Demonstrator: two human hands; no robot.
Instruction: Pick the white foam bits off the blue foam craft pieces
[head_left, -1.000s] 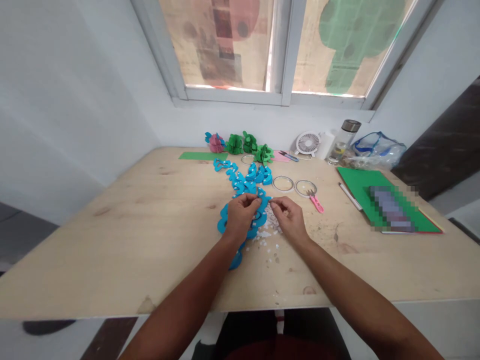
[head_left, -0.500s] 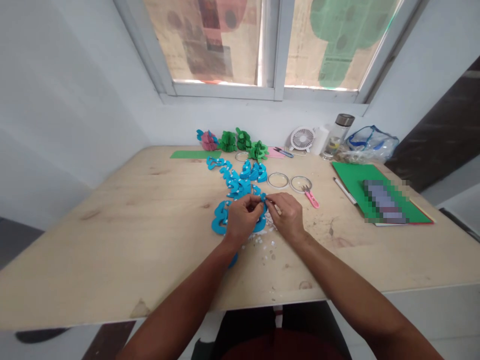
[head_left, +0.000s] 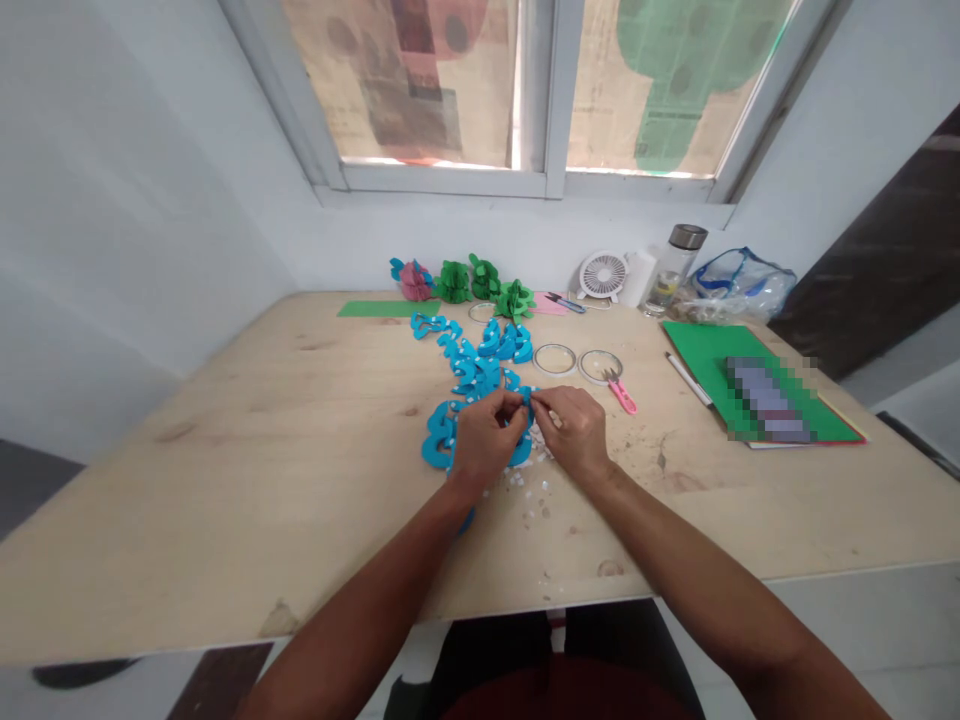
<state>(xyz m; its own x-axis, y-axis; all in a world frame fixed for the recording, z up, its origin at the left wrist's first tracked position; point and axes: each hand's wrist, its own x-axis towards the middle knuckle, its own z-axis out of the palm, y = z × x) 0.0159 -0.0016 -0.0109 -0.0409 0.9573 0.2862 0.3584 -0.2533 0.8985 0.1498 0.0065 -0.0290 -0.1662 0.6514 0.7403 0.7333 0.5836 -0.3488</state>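
My left hand [head_left: 489, 432] is closed in a pinch on a small blue paper piece [head_left: 527, 394]. Close on its right, my right hand [head_left: 574, 428] pinches the same piece at its edge, fingertips almost meeting the left ones. Curved blue paper cutouts [head_left: 439, 437] lie under and beside my left hand, partly covered by it. Beyond my hands, more blue cutouts [head_left: 476, 370] with small white squares on them are heaped. Tiny white scraps [head_left: 517, 480] are strewn on the wood between my wrists.
Two tape rolls [head_left: 555, 360] and pink-handled snips [head_left: 621, 392] lie right of the heap. Folded green paper figures [head_left: 454, 282], a small fan [head_left: 603, 275] and a glass bottle [head_left: 675, 270] stand along the wall. Green sheets [head_left: 697, 370] and a white pen [head_left: 688, 380] lie at right.
The view has shifted very slightly. Both hands keep their pinch on the blue paper piece, with hardly any movement of the fingers.
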